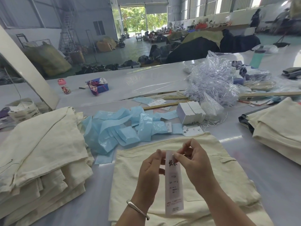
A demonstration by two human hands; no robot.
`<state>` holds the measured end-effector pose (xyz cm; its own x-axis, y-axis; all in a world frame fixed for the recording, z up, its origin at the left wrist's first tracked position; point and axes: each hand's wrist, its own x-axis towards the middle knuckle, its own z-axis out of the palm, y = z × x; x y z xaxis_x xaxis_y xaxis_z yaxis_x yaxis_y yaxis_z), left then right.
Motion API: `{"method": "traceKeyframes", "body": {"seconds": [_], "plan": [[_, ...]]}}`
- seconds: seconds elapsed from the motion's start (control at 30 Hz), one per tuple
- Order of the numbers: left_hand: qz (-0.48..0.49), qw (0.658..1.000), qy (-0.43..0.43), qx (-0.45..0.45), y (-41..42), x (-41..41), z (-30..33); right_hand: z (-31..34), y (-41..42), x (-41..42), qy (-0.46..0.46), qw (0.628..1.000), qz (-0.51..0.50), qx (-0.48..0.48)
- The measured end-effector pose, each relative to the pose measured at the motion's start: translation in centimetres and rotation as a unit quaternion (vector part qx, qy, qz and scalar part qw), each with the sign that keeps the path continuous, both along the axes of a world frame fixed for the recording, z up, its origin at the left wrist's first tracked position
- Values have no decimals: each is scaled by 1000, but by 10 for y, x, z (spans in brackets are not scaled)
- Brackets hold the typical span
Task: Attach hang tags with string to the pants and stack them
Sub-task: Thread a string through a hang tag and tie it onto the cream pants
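- The tag, a long white strip with dark print, hangs upright above the pants spread flat on the table right in front of the person.
- The left hand pinches the tag's upper left edge, fingers curled behind it; a bangle sits on that wrist.
- The right hand pinches at the tag's top, fingertips bunched tight; whether string is between them cannot be told.
- A stack of folded cream pants lies to the left, and a second pile to the right.
- Blue wrappers lie strewn just beyond the pants, with a white box behind them.
- Crumpled clear plastic heaps up farther back.
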<state>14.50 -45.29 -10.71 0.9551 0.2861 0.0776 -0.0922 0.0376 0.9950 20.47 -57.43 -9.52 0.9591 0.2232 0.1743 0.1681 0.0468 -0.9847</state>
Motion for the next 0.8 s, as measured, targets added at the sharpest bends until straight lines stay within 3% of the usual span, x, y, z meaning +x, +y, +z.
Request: {"method": "traceKeyframes", "body": {"seconds": [0.1,0.33,0.47,0.53,0.67,0.8], "plan": [[7,1000,12,-28,-2,9,2,0,-9,3,5,1000,18,6],[-1,998,10,57,-27,33,4,0,-39,15,34,999,41,9],[24,984,8,177,-43,52,4,1,-65,25,-55,985,-71,-148],[38,974,-8,222,-55,60,6,5,-80,30,-79,976,-101,-176],[21,969,-44,243,-84,78,9,7,-107,38,-57,982,-80,-159],[-8,977,-49,208,-110,94,4,-3,-127,48,43,997,-1,-57]]}}
